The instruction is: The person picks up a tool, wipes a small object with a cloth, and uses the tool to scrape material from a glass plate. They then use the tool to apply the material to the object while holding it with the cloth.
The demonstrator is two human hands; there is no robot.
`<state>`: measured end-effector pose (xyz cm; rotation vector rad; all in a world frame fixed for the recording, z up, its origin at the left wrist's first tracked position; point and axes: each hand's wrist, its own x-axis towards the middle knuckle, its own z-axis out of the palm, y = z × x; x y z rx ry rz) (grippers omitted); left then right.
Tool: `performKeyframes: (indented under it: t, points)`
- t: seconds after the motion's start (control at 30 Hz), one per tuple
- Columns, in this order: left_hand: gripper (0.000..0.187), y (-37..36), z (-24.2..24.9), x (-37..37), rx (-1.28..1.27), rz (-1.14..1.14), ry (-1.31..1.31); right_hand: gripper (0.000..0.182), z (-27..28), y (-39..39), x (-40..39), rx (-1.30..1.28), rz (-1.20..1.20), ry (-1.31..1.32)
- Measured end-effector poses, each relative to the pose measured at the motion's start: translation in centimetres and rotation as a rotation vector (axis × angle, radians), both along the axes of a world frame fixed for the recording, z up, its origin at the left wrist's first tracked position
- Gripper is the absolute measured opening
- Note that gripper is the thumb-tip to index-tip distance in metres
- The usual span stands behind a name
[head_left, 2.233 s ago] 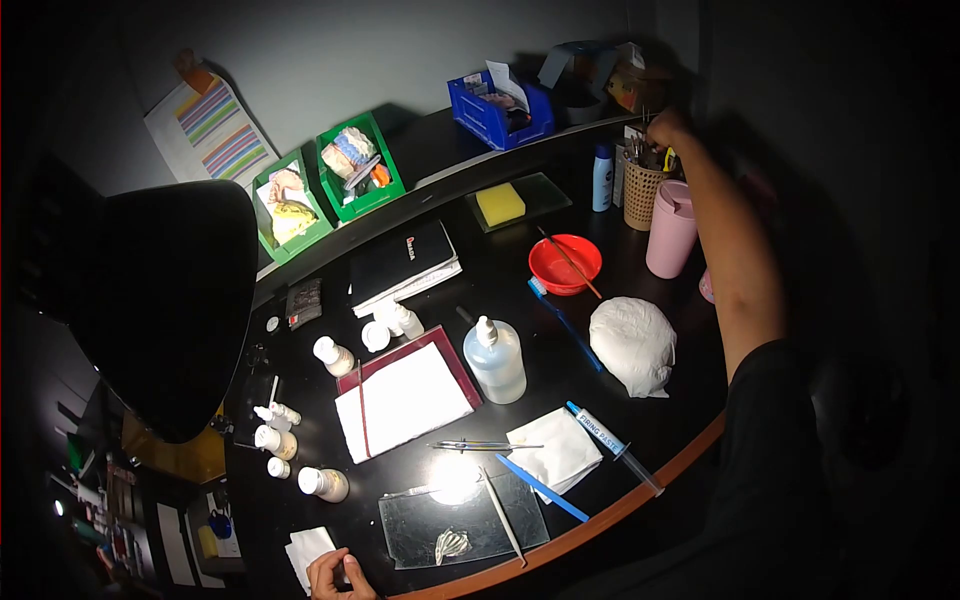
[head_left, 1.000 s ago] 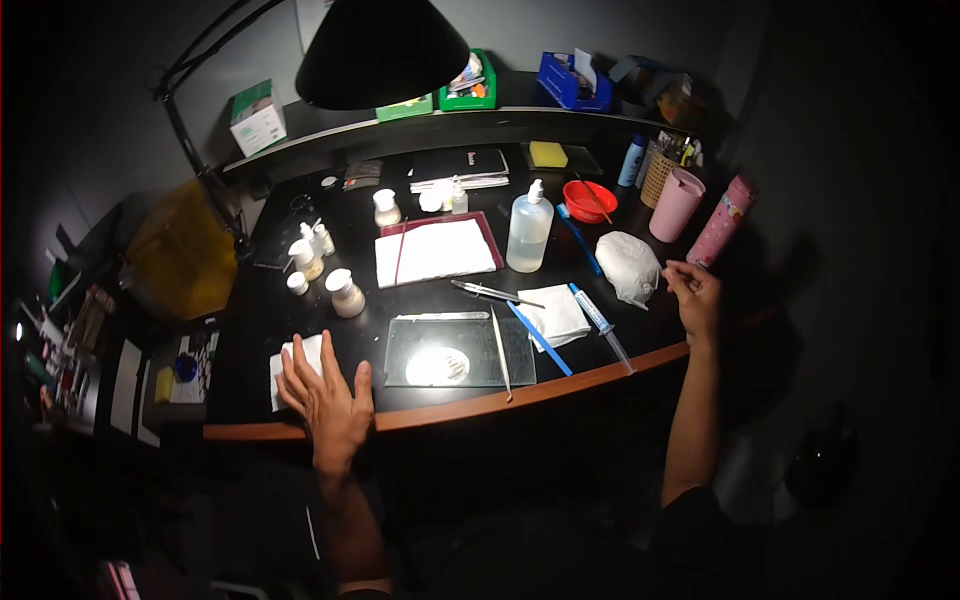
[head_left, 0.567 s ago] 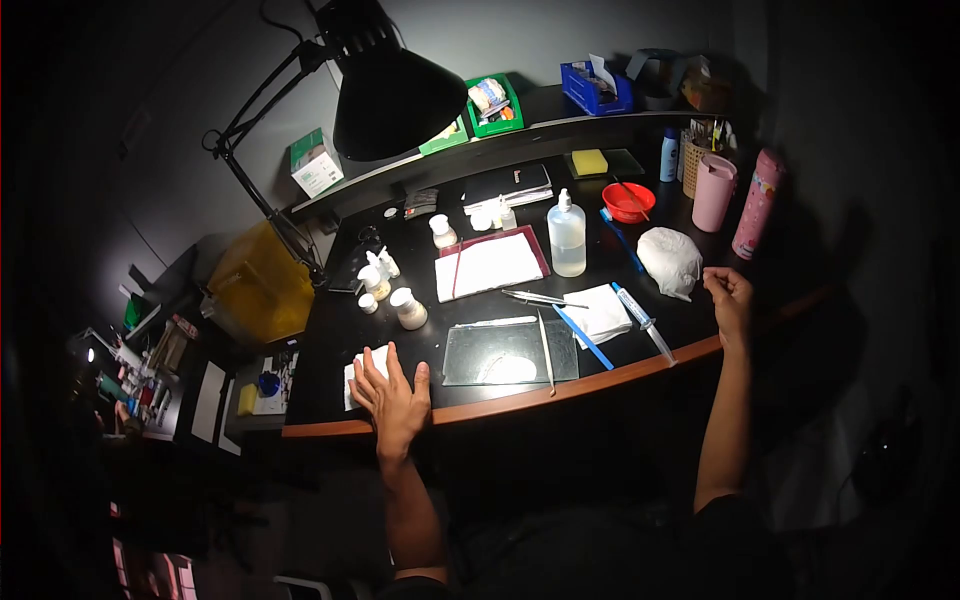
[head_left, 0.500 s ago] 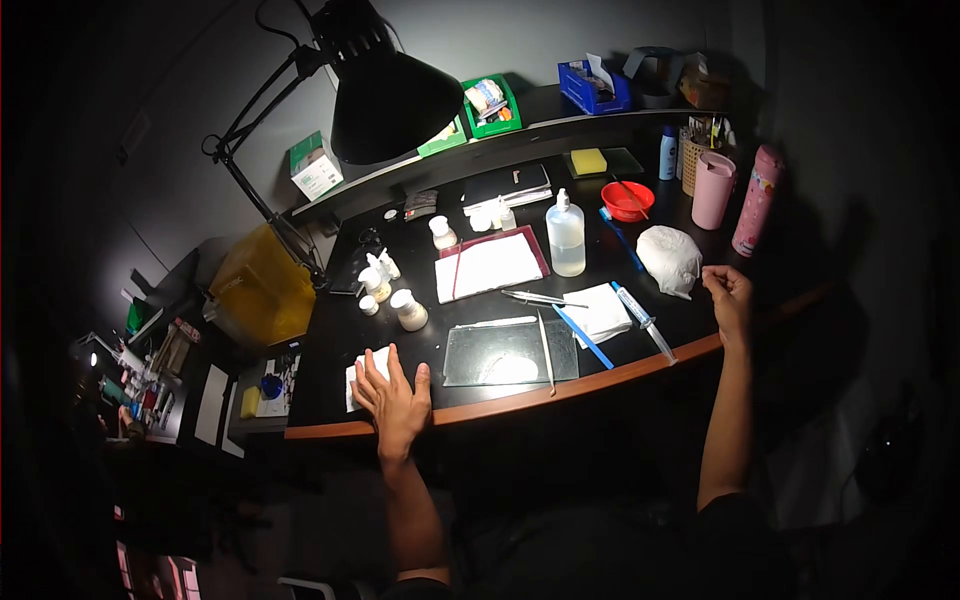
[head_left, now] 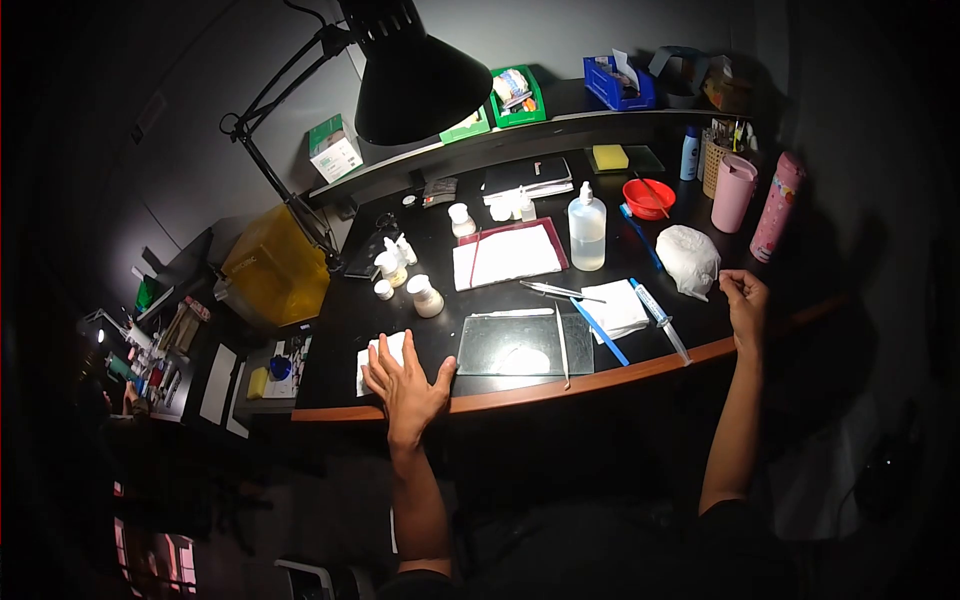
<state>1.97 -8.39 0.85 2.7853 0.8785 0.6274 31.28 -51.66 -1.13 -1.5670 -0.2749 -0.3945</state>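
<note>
My left hand is open, fingers spread, lying over a white folded tissue at the desk's front edge. Its thumb points toward a glass slab, which has a thin pale spatula across its right side. At the right, my right hand is closed in a pinch beside a crumpled white bundle. Whatever is between those fingertips is too small to make out. Between the hands lie a blue-handled tool, a syringe, metal tweezers and folded white napkins.
Behind are a clear squeeze bottle, a white pad, small jars and a red bowl. Pink tumblers stand at the right. A black lamp hangs over the left side; a yellow translucent box stands further left.
The view has shifted, so the desk sits slightly further right and higher. My left thumb has spread further toward the glass slab. My right hand remains pinched beside the white bundle.
</note>
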Motion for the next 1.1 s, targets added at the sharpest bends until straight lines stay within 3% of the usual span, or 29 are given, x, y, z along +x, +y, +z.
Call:
performKeyframes:
  t: [0.33, 0.63, 0.93, 1.1]
  points:
    - [0.104, 0.0, 0.2, -0.3, 0.024, -0.013, 0.030, 0.007, -0.5, -0.1, 0.6, 0.008, 0.011, -0.012]
    - [0.109, 0.1, 0.5, -0.8, 0.036, -0.068, 0.023, 0.006, -0.2, -0.1, 0.0, -0.010, 0.004, 0.005]
    - [0.085, 0.6, -0.7, -0.3, -0.033, -0.036, -0.058, 0.006, 0.0, 0.0, 0.1, -0.005, -0.003, -0.001]
    - [0.087, 0.2, -0.4, 0.2, -0.002, -0.006, -0.084, 0.006, -0.3, 0.0, 0.4, -0.024, 0.023, -0.014]
